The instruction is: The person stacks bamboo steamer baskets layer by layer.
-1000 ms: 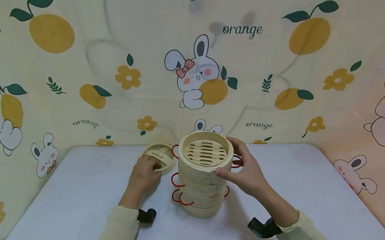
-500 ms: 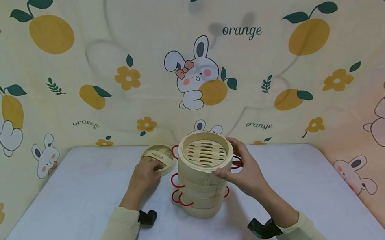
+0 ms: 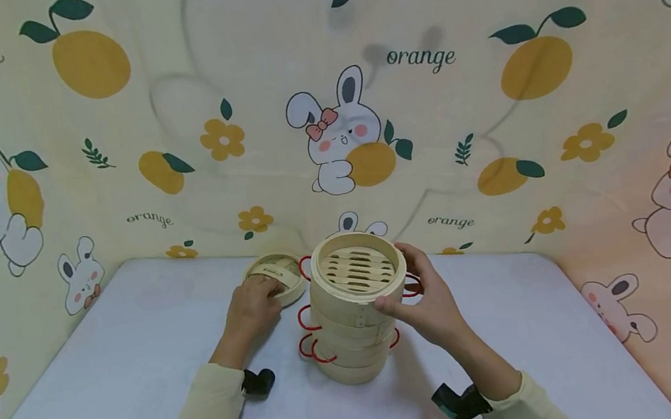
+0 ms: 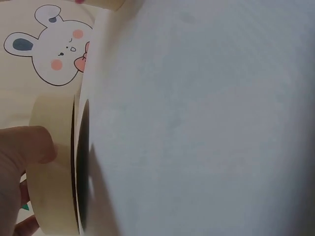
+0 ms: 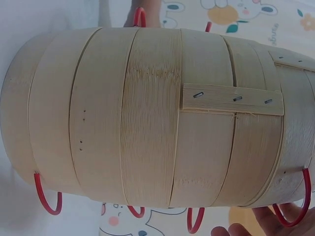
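A tall stack of round bamboo steamer baskets [image 3: 357, 360] stands on the table, with red loop handles on its sides. Its top basket [image 3: 338, 302] is uncovered and shows a slatted base. My right hand [image 3: 432, 300] grips this basket from the right, thumb in front and fingers behind. Left of the stack, my left hand [image 3: 251, 312] holds the round bamboo steamer lid [image 3: 292, 296]. In the left wrist view the thumb presses on the rim of the lid [image 4: 54, 191]. Much of the lid is hidden by the hand and the stack.
A white cloth covers the table [image 3: 136, 352]. Close behind its back edge hangs a curtain [image 3: 163, 83] printed with rabbits and oranges. Both wrists carry small black cameras, the left one [image 3: 259, 383] near the tabletop.
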A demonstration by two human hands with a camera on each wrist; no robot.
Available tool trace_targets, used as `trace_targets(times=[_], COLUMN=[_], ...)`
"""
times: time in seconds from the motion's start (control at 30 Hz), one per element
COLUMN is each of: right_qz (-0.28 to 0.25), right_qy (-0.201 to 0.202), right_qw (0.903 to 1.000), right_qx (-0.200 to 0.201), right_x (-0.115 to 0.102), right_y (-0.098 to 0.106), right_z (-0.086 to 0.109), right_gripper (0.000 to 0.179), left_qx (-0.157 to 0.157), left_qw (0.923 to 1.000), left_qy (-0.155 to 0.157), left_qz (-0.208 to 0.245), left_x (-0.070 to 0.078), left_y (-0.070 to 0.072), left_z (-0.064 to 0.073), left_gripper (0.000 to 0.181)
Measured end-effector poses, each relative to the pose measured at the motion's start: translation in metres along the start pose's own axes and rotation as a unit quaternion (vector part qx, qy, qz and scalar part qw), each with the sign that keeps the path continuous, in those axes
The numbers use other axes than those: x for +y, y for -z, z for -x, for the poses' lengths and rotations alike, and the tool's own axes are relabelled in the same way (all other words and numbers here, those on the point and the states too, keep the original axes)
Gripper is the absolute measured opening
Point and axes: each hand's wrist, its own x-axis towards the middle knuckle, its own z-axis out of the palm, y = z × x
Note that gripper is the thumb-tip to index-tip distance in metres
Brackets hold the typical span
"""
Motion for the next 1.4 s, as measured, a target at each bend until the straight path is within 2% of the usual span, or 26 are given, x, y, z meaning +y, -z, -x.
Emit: trace_targets(times=[0.3, 0.47, 0.67, 0.8, 1.13, 1.4], right_qz=[-0.002, -0.006, -0.013, -0.018, -0.018, -0.014], right_qy=[-0.005, -0.001, 0.004, 0.003, 0.005, 0.003], right_qw=[1.0000, 1.0000, 0.9999, 0.9998, 0.9998, 0.9999], right_qx=[0.000, 0.001, 0.004, 0.002, 0.001, 0.000], right_x=[-0.001, -0.001, 0.000, 0.000, 0.002, 0.001], right_y=[-0.001, -0.001, -0.001, -0.001, -0.002, -0.001], right_z=[0.000, 0.000, 0.000, -0.001, 0.000, -0.001], right_gripper=[0.087, 0.085, 0.085, 0.084, 0.084, 0.084], left_qx=[0.064, 0.097, 0.159, 0.183, 0.189, 0.190], left_qw=[0.9973, 0.9941, 0.9844, 0.9795, 0.9790, 0.9786], left_qy=[-0.036, -0.048, -0.074, -0.084, -0.076, -0.080], left_qz=[-0.011, -0.012, -0.013, -0.010, -0.002, -0.001], left_x=[0.002, 0.012, 0.029, 0.041, 0.070, 0.086], left_y=[0.010, 0.028, 0.052, 0.068, 0.106, 0.125], left_z=[-0.002, -0.007, -0.014, -0.017, -0.019, -0.018], left_gripper=[0.018, 0.018, 0.020, 0.018, 0.019, 0.020])
